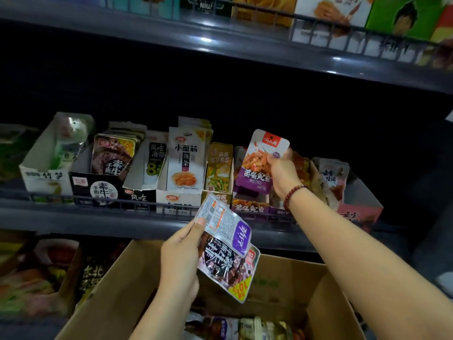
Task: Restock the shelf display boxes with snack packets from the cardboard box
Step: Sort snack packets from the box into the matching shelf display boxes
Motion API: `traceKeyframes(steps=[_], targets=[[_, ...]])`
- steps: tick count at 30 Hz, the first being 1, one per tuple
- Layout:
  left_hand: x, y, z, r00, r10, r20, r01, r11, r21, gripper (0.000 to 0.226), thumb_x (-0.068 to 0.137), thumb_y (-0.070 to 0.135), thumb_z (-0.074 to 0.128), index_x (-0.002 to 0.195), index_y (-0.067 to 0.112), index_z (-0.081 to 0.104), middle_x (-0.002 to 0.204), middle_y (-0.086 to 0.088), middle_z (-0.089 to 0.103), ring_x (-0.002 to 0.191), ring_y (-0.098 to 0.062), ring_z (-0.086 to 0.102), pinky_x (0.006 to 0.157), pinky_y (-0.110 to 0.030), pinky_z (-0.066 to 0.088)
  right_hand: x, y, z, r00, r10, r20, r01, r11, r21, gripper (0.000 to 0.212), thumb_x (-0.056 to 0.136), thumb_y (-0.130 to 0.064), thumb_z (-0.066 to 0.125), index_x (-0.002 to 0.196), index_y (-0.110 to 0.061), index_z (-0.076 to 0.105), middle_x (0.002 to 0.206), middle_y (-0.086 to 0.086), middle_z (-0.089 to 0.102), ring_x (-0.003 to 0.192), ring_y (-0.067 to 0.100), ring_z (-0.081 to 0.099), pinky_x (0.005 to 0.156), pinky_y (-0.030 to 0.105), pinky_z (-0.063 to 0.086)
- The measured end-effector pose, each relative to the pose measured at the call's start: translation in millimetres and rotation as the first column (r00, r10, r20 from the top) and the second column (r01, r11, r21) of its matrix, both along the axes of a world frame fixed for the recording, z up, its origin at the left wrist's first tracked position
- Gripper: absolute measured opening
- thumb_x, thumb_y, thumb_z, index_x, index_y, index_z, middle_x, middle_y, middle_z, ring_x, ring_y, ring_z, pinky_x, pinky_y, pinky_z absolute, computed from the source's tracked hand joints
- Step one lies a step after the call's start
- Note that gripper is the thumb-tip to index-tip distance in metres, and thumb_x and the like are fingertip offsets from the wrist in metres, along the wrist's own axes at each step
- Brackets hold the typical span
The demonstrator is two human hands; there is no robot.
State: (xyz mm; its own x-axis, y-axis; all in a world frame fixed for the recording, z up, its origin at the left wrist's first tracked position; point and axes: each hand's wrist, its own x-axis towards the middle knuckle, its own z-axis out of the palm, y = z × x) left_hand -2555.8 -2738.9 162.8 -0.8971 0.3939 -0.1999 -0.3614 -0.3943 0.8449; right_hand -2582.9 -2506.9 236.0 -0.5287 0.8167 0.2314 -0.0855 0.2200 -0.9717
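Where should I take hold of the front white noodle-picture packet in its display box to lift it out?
Grip the white packet by its top edge, coming from above: it stands upright, top clear of the display box, with neighbouring boxes close on both sides.

The snack packets (226, 246) are glossy plastic film, catching glare. The cardboard box (318, 288) is matt brown, its flaps smooth. The display boxes (44, 177) look like printed card. The shelf (98, 219) seems painted metal, faintly shiny.
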Motion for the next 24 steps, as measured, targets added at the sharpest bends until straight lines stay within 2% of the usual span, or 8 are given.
traceKeyframes(steps=[4, 7, 10, 12, 15, 19, 22, 24], targets=[[-2, 2, -3, 1.0, -0.013, 0.014, 0.013, 1.0, -0.011, 0.008, 0.093, 0.018, 0.062, 0.092, 0.018, 0.07, 0.085, -0.009, 0.076, 0.077, -0.026, 0.074, 0.07, -0.037, 0.057, -21, 9, -8, 0.97, -0.023, 0.244, -0.019, 0.985, 0.17, 0.043, 0.1, -0.012, 0.042, 0.14, -0.011, 0.027, 0.108, 0.005, 0.049, 0.09, 0.018, 0.049, 0.078, 0.033, 0.044], [-4, 1, -5, 1.0, -0.013, 0.017, 0.013, 1.0, -0.023, 0.009, 0.093, 0.018, 0.063, 0.094, 0.016, 0.071, 0.087, -0.01, 0.076, 0.08, -0.028, 0.074, 0.072, -0.039, 0.057, -26, 18, -21, 0.921, -0.041, 0.388, -0.063, 0.966, 0.25, 0.041, 0.095, -0.006, 0.045, 0.136, -0.01, 0.038, 0.103, 0.005, 0.054, 0.078, 0.017, 0.051, 0.063, 0.028, 0.043], [-5, 1, -6, 1.0, -0.016, 0.009, 0.016, 0.999, -0.038, 0.008, 0.092, 0.019, 0.063, 0.093, 0.017, 0.071, 0.086, -0.009, 0.076, 0.078, -0.027, 0.074, 0.072, -0.039, 0.056, -22, 26, -23, 0.883, -0.101, 0.459, -0.124, 0.891, 0.436, 0.037, 0.092, -0.006, 0.056, 0.127, -0.012, 0.049, 0.105, -0.001, 0.053, 0.085, 0.014, 0.051, 0.061, 0.024, 0.039], [-5, 0, -5, 1.0, -0.023, 0.002, 0.023, 0.999, -0.047, 0.009, 0.093, 0.02, 0.063, 0.092, 0.017, 0.071, 0.086, -0.009, 0.076, 0.078, -0.026, 0.074, 0.07, -0.037, 0.056, -19, 32, -17, 0.852, -0.186, 0.49, -0.162, 0.795, 0.584, 0.037, 0.089, -0.009, 0.062, 0.125, -0.012, 0.053, 0.114, 0.003, 0.058, 0.093, 0.017, 0.056, 0.067, 0.024, 0.044], [-5, 0, -3, 1.0, -0.021, 0.003, 0.022, 0.999, -0.042, 0.01, 0.093, 0.02, 0.062, 0.093, 0.015, 0.071, 0.085, -0.009, 0.076, 0.075, -0.025, 0.074, 0.067, -0.034, 0.055, -22, 39, -8, 0.791, -0.325, 0.518, -0.199, 0.664, 0.721, 0.042, 0.085, -0.015, 0.069, 0.126, -0.012, 0.058, 0.125, 0.009, 0.06, 0.107, 0.026, 0.059, 0.083, 0.034, 0.051], [-5, 0, -1, 1.0, -0.018, 0.013, 0.019, 0.999, -0.049, 0.01, 0.093, 0.019, 0.062, 0.088, 0.017, 0.07, 0.083, -0.008, 0.076, 0.073, -0.023, 0.074, 0.065, -0.033, 0.054, -33, 42, -1, 0.827, -0.314, 0.467, -0.149, 0.678, 0.72, 0.024, 0.087, -0.008, 0.062, 0.111, -0.007, 0.067, 0.114, 0.013, 0.066, 0.091, 0.023, 0.06, 0.07, 0.028, 0.045], [-6, -1, -1, 1.0, -0.022, 0.018, 0.023, 0.999, -0.048, 0.01, 0.093, 0.018, 0.062, 0.088, 0.017, 0.07, 0.083, -0.008, 0.076, 0.074, -0.024, 0.074, 0.067, -0.035, 0.054, -39, 42, -2, 0.833, -0.334, 0.44, -0.123, 0.665, 0.737, 0.031, 0.092, -0.003, 0.052, 0.12, -0.006, 0.062, 0.118, 0.017, 0.064, 0.098, 0.03, 0.062, 0.072, 0.031, 0.047], [-6, -1, -2, 0.999, -0.036, 0.017, 0.037, 0.998, -0.045, 0.01, 0.093, 0.018, 0.061, 0.091, 0.016, 0.07, 0.084, -0.009, 0.076, 0.075, -0.025, 0.074, 0.069, -0.036, 0.055, -41, 43, -6, 0.834, -0.339, 0.436, -0.12, 0.659, 0.742, 0.032, 0.092, -0.003, 0.052, 0.122, -0.007, 0.06, 0.116, 0.017, 0.065, 0.094, 0.031, 0.063, 0.065, 0.027, 0.042]])
